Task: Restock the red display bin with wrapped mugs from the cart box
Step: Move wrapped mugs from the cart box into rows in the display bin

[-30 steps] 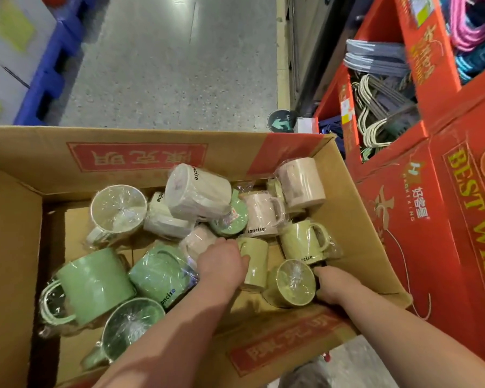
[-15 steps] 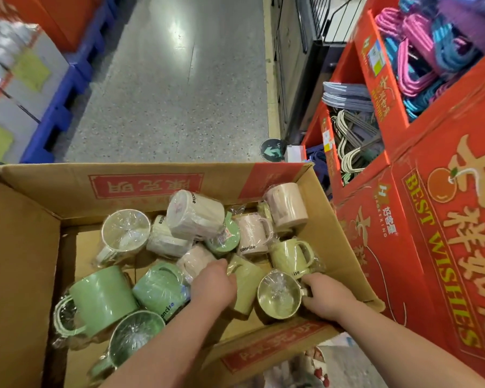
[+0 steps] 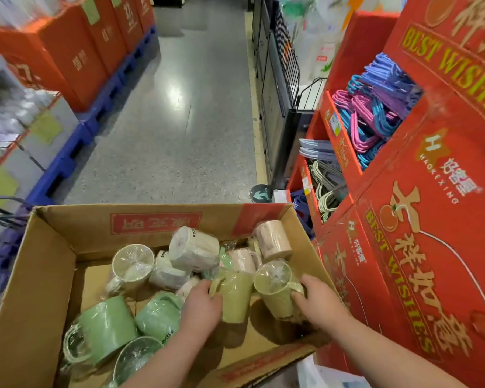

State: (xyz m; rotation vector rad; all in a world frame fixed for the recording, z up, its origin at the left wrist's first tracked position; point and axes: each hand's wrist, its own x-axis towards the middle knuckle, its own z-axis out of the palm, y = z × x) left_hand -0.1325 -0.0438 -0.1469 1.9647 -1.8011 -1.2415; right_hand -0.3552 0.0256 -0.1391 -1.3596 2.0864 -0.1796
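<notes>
Head view: open brown cardboard box (image 3: 48,264) holding plastic-wrapped mugs, green, cream and pink; left hand (image 3: 200,309), fingers wrapped on a yellow-green wrapped mug (image 3: 235,296) lying inside; right hand (image 3: 317,299), fingers gripping a second yellow-green wrapped mug (image 3: 276,292), mouth up; red cardboard display bin (image 3: 420,247) just beside the box, right.

Both hands (image 3: 199,309) (image 3: 317,301) — on wrapped mugs (image 3: 234,296)

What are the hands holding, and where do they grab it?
Each holds one yellow-green wrapped mug by its side: the left hand on the left mug, the right hand on the right mug.
</notes>
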